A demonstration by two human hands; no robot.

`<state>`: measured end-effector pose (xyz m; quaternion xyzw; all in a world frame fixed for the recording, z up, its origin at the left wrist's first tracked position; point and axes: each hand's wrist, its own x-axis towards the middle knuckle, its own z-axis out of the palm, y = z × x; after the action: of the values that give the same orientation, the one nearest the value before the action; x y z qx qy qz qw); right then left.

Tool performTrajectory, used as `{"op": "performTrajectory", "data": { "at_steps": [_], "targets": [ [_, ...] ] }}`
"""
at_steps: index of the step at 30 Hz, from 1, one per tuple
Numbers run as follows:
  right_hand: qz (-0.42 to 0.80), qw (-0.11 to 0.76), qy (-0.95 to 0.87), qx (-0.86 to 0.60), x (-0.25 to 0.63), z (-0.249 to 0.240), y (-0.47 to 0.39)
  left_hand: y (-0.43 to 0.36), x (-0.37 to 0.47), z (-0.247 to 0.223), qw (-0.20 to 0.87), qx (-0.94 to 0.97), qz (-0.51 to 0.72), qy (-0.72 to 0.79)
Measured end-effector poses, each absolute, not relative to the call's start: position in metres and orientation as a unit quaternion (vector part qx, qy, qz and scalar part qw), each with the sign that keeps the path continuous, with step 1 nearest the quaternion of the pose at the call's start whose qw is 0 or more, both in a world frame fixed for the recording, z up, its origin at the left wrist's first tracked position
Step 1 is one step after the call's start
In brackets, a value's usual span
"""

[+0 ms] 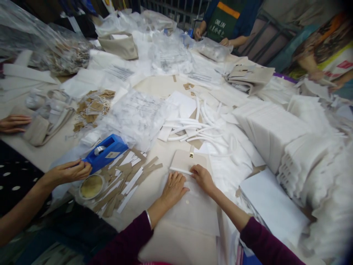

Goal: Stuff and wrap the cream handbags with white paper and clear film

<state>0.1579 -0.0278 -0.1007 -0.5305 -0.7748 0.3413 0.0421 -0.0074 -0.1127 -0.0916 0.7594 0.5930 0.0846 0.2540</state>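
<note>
A beige bag (193,159) with a gold-coloured clasp (191,155) lies flat before me. Across it runs a thin white foam tube (179,170). My right hand (203,179) pinches the tube's right end with bent fingers. Just left of it, my left hand (173,188) lies flat, palm down, its fingertips close to the tube. Beneath both hands a pale translucent sheet (193,213) spreads over the beige material towards me. My fingers partly cover the tube and the bag's near part.
At left, a co-worker's hand (70,171) touches a blue tape dispenser (106,152), near a tape roll (92,186) and cardboard strips (121,187). White tubes (204,129) lie beyond the bag. Stacked white padding (275,136) rises at right, beside white sheets (273,202). Other people work across the table.
</note>
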Motion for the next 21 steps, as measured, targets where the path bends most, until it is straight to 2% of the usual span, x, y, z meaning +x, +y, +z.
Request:
{"op": "performTrajectory", "data": {
  "at_steps": [8,21],
  "targets": [
    [0.286,-0.037,-0.807,-0.516,0.162,-0.085,-0.055,-0.116,-0.004,-0.086,0.238,0.736,0.131,0.621],
    [0.232,0.028,-0.82,-0.522,0.156,-0.079,-0.089,-0.116,-0.005,-0.081,0.217,0.744,0.096,0.624]
  ]
}}
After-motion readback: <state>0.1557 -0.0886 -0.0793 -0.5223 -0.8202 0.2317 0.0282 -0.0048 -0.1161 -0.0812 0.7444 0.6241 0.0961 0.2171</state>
